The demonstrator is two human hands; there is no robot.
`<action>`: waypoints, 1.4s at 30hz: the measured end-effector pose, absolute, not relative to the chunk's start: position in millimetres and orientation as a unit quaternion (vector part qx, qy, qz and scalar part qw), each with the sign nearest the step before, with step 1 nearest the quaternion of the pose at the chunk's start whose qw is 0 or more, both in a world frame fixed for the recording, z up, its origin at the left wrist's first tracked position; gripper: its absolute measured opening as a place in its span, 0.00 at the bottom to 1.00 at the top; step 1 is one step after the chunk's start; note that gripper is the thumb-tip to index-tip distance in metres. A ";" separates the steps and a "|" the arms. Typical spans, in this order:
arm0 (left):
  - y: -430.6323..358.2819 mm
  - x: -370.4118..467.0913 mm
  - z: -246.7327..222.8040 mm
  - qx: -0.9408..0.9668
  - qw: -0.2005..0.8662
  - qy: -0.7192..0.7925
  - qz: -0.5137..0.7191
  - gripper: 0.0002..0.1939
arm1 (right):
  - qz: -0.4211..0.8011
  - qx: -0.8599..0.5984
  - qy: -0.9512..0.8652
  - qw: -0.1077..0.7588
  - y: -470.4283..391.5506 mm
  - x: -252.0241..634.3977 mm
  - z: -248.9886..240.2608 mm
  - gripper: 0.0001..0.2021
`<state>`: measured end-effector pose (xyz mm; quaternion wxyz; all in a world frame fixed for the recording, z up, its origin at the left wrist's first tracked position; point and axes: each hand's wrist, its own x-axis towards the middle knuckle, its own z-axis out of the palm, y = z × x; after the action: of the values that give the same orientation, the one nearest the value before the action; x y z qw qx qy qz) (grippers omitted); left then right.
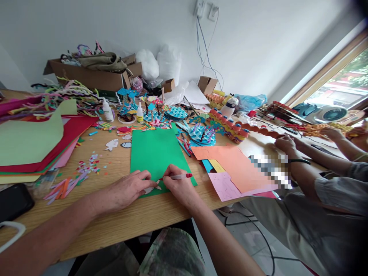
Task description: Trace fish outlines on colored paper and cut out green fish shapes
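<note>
A green sheet of paper (pixel 155 149) lies in front of me on the wooden table. My left hand (pixel 133 188) rests at its lower edge, fingers close together, holding down a small white paper cutout (pixel 148 190) that they partly cover. My right hand (pixel 178 186) is closed around a pen with a red end (pixel 181 176), its tip beside the cutout. Above the left hand lie a white fish cutout (pixel 111 144) and a smaller dark-and-white fish cutout (pixel 125 145). Several markers (pixel 184 145) lie along the sheet's right edge.
Coloured paper sheets (pixel 28 142) and a black phone (pixel 15 203) lie at left, near paper scraps (pixel 83 172). Glue bottles (pixel 107 111) and blue paper crafts (pixel 201 134) stand behind. At right are orange sheets (pixel 238 165) and another person's hand (pixel 286 145).
</note>
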<state>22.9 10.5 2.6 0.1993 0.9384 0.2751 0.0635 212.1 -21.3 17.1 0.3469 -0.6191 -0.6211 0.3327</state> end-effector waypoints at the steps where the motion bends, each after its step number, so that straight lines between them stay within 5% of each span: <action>1: 10.5 22.7 2.7 0.939 0.198 0.274 0.063 0.15 | 0.331 -0.622 -0.617 0.351 -20.3 212.5 16.1 0.04; 42: 3.6 23.4 0.0 0.935 0.180 0.286 0.104 0.08 | 0.358 -0.580 -0.650 0.336 -22.2 208.5 17.0 0.05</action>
<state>23.4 3.6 0.0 0.1798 0.9353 0.2864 0.1042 208.5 -22.2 17.0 0.3359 -0.5796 -0.6504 0.3581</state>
